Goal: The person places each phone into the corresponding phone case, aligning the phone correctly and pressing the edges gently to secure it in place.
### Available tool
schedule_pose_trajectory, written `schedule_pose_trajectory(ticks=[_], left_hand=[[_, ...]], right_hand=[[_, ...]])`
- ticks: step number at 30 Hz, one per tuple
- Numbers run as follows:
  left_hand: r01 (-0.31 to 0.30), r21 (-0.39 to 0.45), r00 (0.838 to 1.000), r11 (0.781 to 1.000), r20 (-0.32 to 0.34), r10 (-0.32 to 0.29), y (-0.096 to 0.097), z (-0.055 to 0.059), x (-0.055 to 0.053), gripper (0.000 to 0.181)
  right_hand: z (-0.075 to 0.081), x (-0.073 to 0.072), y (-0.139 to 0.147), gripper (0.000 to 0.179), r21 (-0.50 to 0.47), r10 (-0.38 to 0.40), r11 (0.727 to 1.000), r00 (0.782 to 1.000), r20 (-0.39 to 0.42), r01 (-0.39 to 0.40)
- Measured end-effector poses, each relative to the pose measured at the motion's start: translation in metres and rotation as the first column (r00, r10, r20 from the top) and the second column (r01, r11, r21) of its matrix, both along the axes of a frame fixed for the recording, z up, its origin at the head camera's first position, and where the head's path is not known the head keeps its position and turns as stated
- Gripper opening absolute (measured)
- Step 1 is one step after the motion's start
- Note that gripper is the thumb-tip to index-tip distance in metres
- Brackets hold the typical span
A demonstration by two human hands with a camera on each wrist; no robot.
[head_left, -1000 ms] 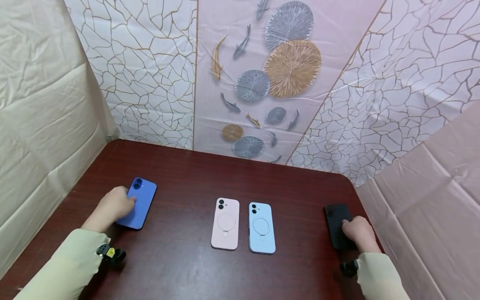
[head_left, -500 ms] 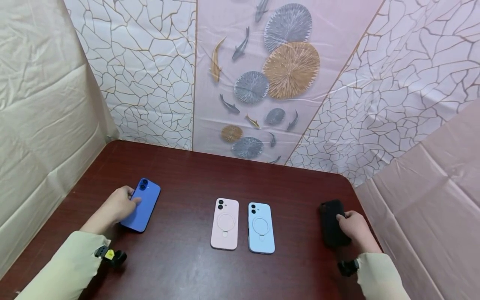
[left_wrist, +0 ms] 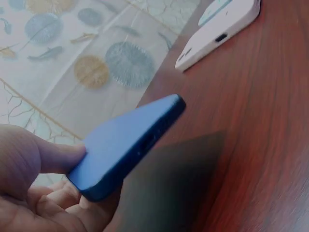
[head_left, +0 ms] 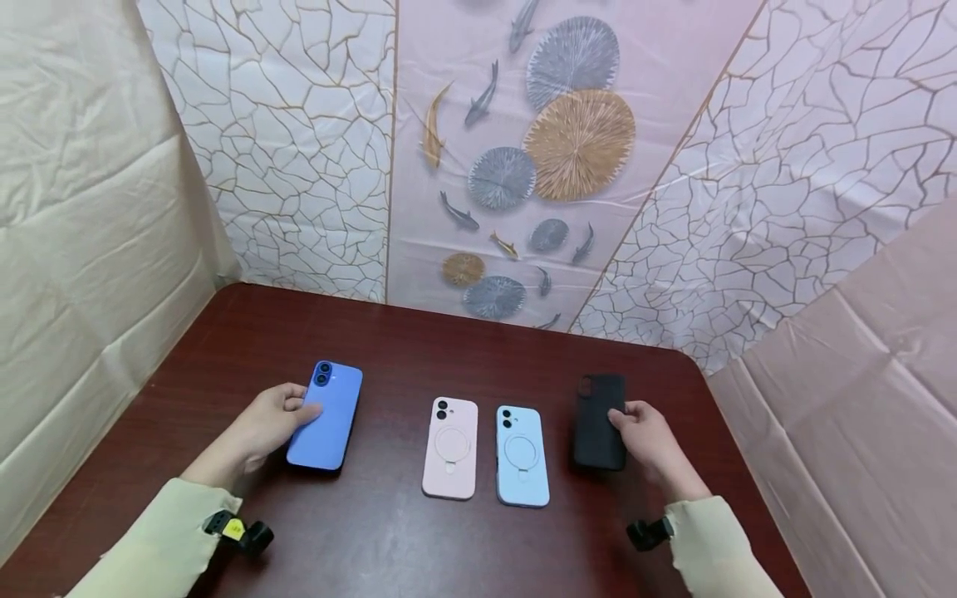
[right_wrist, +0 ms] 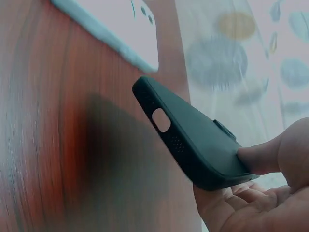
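My left hand [head_left: 271, 422] grips a blue phone [head_left: 327, 419] by its left edge, thumb on the back and fingers underneath. In the left wrist view the phone [left_wrist: 130, 137] is lifted off the table, its port end towards the camera and a shadow below. My right hand [head_left: 652, 438] holds a black phone case [head_left: 601, 425] by its right edge. The right wrist view has this case [right_wrist: 193, 140] raised and tilted; a light tone shows through its port hole. Between the hands lie a pink phone [head_left: 451, 477] and a light blue phone [head_left: 522, 490], each with a ring on its back.
The dark red wooden table [head_left: 389, 552] carries all these things. A patterned cloth [head_left: 437, 349] hangs behind its far edge. Plain cloth walls [head_left: 90, 249] stand along the left and right sides. Each wrist wears a black strap [head_left: 239, 530] with a small device.
My left hand has brought the blue phone rightward. My right hand has carried the black case leftward, close to the light blue phone. The pink and light blue phones have stayed put.
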State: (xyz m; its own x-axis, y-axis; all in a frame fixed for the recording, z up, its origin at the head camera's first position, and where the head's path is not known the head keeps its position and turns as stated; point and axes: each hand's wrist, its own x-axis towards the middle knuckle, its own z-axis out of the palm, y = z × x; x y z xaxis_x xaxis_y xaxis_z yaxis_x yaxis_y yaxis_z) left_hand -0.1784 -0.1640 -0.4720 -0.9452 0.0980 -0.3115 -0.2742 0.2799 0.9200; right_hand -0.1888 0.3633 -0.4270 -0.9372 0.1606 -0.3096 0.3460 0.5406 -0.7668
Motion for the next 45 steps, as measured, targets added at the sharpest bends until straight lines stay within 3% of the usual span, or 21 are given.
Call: schedule_pose_trajectory(ticks=[7,19,27,33,45], left_hand=[[-0.014,0.206,0.999,0.979,0.039,0.006,0.014,-0.002,0.002,0.048],[0.058,0.376,0.996,0.925,0.041,-0.079,0.027,-0.001,0.008,0.041],[0.041,0.43,0.996,0.902,0.049,-0.069,0.039,-0.001,0.007,0.041],[0.014,0.443,0.997,0.897,0.058,-0.044,0.053,-0.004,0.004,0.04],[0.053,0.477,0.995,0.877,0.044,-0.084,0.081,-0.008,0.003,0.039]], right_hand=[[-0.001,-0.002,-0.042,0.036,-0.084,0.031,0.996,0.999,-0.029,-0.033],[-0.007,-0.009,-0.098,0.027,-0.151,0.059,0.986,0.996,-0.065,-0.069],[-0.005,-0.011,-0.13,0.024,-0.212,0.086,0.972,0.994,-0.071,-0.099],[-0.004,-0.01,-0.154,0.025,-0.283,0.13,0.948,0.989,-0.072,-0.145],[-0.006,-0.004,-0.181,0.028,-0.366,0.229,0.901,0.972,-0.055,-0.233]])
